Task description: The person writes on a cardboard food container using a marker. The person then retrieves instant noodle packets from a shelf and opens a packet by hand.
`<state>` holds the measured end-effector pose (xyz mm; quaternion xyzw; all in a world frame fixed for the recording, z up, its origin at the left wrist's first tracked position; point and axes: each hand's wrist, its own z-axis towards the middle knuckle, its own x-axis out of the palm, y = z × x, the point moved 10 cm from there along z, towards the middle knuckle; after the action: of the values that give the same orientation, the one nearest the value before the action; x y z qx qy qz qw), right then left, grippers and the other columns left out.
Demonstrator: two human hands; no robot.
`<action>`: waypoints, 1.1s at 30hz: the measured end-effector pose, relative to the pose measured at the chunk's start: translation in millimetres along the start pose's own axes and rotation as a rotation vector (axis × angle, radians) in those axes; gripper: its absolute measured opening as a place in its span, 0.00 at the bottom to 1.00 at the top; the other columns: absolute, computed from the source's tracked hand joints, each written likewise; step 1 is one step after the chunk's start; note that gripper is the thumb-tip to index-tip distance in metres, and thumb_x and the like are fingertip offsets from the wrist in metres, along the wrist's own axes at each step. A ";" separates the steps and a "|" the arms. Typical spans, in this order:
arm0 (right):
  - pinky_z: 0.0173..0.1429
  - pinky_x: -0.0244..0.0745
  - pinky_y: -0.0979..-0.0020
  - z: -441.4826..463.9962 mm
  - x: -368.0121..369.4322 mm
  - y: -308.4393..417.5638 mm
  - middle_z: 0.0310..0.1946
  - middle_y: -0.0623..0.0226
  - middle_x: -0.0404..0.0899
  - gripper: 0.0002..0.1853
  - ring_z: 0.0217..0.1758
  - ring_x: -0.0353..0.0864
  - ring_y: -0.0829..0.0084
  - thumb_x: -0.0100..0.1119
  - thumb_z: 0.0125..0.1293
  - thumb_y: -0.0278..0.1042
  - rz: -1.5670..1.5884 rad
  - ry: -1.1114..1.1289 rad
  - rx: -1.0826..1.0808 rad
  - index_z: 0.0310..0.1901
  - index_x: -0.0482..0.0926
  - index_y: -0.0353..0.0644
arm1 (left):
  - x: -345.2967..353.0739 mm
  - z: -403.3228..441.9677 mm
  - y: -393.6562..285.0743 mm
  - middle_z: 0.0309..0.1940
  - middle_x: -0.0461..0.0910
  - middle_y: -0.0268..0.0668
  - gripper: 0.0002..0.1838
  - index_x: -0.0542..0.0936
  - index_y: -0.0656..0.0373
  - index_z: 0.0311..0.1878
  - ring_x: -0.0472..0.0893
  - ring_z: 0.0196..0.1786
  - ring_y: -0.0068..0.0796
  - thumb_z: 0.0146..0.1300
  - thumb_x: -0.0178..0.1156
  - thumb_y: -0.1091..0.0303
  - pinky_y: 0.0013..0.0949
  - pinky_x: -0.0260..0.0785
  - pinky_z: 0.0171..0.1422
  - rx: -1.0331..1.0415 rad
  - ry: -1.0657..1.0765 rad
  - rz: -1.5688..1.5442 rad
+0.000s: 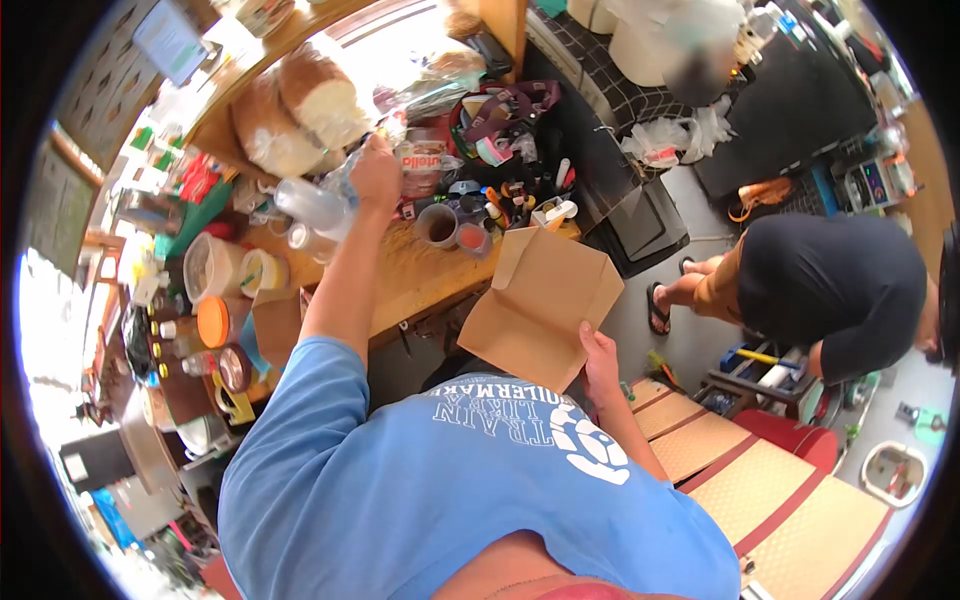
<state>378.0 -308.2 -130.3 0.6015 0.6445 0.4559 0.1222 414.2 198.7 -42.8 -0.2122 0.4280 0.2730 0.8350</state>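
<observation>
My right hand [600,362] pinches the edge of an open brown cardboard box [545,290], its lid flap raised, in front of my chest. Over the wooden counter [410,265], my left hand [375,178] is stretched out with its fingers curled. What those fingers hold, if anything, I cannot make out. Right beside that hand stands a Nutella jar [422,165]. Clear plastic containers [315,205] are on its other side, and bagged bread loaves [300,110] lie behind it.
Tubs, an orange-lidded jar [213,322] and bottles crowd the counter's left. Dark cups [437,226] and small bottles stand near its right end. Another person in a dark shirt [830,285] bends over at the right, near a bench with tan cushions [740,475].
</observation>
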 end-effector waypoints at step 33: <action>0.59 0.72 0.73 77.7 307.2 -62.5 0.52 0.67 0.84 0.14 0.53 0.81 0.77 0.60 0.73 0.26 -0.463 0.537 -0.302 0.57 0.79 0.32 | -316.7 -424.0 166.6 0.24 0.77 0.29 0.05 0.77 0.63 0.38 0.73 0.29 0.13 0.71 0.60 0.75 0.25 0.67 0.33 -0.890 -0.024 -0.712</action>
<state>315.6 7.2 -99.2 0.2746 0.6978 0.6474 0.1360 -99.4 -10.7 -30.3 -0.6716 0.1643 0.1314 0.7104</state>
